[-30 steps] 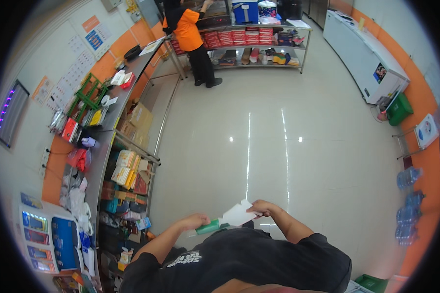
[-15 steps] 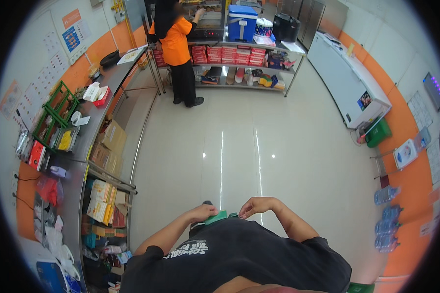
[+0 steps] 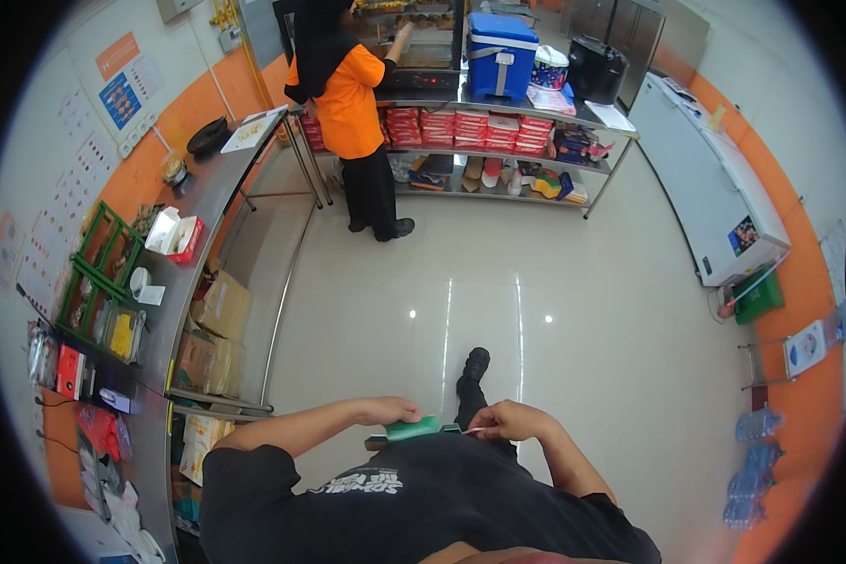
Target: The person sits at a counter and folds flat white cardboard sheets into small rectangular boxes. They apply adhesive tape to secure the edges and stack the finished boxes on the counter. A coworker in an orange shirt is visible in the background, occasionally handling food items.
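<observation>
At my waist, my left hand (image 3: 392,411) is closed on a flat green object (image 3: 412,429), perhaps a thin box or packet. My shirt hides its lower part. A small dark green piece (image 3: 452,429) shows just right of it; whether the two are one thing I cannot tell. On the other side, my right hand (image 3: 511,420) is closed with the fingertips pinched on a thin, pale strip (image 3: 476,430), too small to name. A brownish edge (image 3: 376,442) sticks out below my left hand.
Steel counters (image 3: 150,352) run along the left, with green crates (image 3: 108,249) on top and cardboard boxes (image 3: 221,305) below. Ahead, a person in an orange shirt (image 3: 351,103) stands at a steel table holding a blue cooler (image 3: 501,56). A white chest freezer (image 3: 714,179) lines the right wall.
My leg and black shoe have come out in front of me. The green object and the pale strip show more clearly. The view has shifted, and the orange-shirted person and table appear closer.
</observation>
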Demonstrator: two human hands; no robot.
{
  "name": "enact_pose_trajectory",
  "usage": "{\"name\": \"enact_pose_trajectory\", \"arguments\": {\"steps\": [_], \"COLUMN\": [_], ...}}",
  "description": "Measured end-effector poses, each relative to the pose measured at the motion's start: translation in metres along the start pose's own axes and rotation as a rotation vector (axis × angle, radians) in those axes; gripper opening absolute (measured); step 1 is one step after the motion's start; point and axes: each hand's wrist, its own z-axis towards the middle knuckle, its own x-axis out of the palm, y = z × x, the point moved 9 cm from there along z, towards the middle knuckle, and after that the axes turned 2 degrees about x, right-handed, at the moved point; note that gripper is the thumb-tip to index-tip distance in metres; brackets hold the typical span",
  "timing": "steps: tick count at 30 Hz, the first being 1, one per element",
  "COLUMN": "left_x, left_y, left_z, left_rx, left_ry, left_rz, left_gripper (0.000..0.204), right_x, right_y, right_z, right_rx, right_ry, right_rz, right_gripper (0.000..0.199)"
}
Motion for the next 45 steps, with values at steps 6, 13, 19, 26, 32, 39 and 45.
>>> {"name": "enact_pose_trajectory", "arguments": {"steps": [6,13,19,26,32,39,45], "left_x": [-0.136,-0.256,-0.349,-0.522,-0.66,-0.746,-0.786], "left_y": [-0.066,-0.178,-0.222,-0.296,-0.381,-0.386,-0.357], "left_z": [0.065,0.124,0.201,0.277,0.29,0.316,0.32], "left_rx": [-0.165,-0.16,-0.153,0.063,0.125,0.0,-0.121], "left_ry": [-0.067,-0.061,0.055,0.171,0.238,0.333,0.316], "left_rz": [-0.282,-0.286,-0.454,-0.108,0.0,-0.191,-0.385], "left_gripper": [0.025,0.023,0.034,0.035,0.026,0.022,0.025], "right_x": [-0.171,-0.342,-0.426,-0.587,-0.713,-0.785,-0.806], "right_y": [-0.039,-0.069,-0.134,-0.135,-0.102,-0.089,-0.106], "right_z": [0.094,0.17,0.225,0.296,0.345,0.4,0.471], "right_rx": [-0.118,-0.01,0.209,0.257,0.263,0.32,0.323], "right_ry": [0.116,0.508,0.691,0.482,0.294,0.257,0.501], "right_rz": [-0.051,0.085,0.375,0.339,0.3,0.286,0.438], "right_gripper": [0.029,0.029,0.029,0.031,0.034,0.027,0.025]}}
